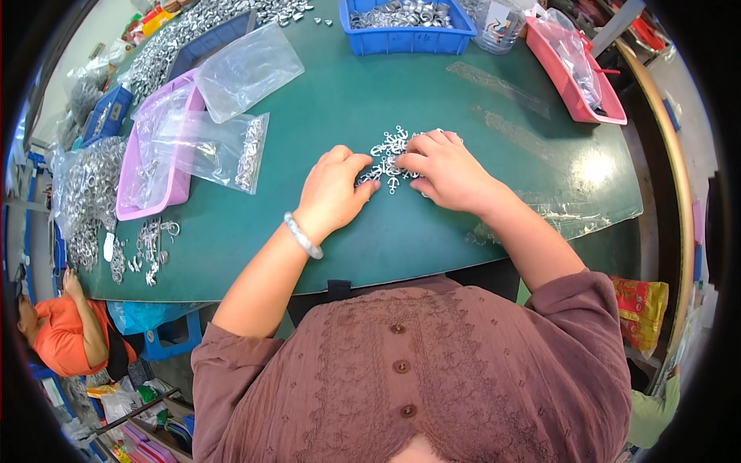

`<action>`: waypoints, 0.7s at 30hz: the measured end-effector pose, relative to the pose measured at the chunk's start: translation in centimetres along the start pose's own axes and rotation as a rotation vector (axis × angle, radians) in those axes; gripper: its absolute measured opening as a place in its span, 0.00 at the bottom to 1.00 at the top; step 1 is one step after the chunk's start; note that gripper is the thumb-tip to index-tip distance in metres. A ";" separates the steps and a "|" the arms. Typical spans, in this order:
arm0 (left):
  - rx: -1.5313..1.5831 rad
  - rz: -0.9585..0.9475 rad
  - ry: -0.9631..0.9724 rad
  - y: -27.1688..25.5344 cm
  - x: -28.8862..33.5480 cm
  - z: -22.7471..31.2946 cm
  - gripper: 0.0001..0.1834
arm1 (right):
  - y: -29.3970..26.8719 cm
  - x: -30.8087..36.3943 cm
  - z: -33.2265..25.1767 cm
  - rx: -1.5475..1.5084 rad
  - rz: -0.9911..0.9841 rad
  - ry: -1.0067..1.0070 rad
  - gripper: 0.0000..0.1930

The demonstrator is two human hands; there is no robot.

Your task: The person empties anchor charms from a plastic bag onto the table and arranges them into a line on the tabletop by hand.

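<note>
On the green tabletop in front of me lies a small heap of silver anchor-shaped charms. My left hand is at the heap's left side, thumb and forefinger apart, their tips touching the nearest charms. From the right, my right hand reaches over the heap with bent fingers on it and the thumb held apart. Part of the heap is hidden beneath the right fingers. I see no charm lifted in either hand.
A pink basket and a clear bag of metal pieces lie to the left. Blue tray and plastic jar stand at the far side; red basket is far right. A person in orange sits at lower left.
</note>
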State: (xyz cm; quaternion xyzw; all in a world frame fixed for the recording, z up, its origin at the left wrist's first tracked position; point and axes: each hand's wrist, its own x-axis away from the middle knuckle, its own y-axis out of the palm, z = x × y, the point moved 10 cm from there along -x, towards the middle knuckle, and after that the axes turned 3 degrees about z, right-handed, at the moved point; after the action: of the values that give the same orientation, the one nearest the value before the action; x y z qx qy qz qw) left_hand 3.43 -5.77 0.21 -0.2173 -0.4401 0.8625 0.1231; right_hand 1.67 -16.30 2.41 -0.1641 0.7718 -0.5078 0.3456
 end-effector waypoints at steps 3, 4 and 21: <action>-0.031 -0.012 0.029 0.6 -0.4 0.2 0.10 | 0.4 0.5 1.1 -0.004 -0.060 0.068 0.09; -0.029 -0.014 0.031 0.7 -0.4 0.3 0.10 | 0.1 0.6 1.2 0.027 -0.025 0.070 0.08; 0.155 -0.028 0.153 -1.0 4.3 2.4 0.11 | -0.4 2.7 -2.4 -0.022 0.109 -0.033 0.03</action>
State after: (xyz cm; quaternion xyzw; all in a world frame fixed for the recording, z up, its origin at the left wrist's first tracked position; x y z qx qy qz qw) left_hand -1.47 -5.20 1.11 -0.2663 -0.3645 0.8730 0.1846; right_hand -1.91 -16.51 2.41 -0.1340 0.7795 -0.4768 0.3836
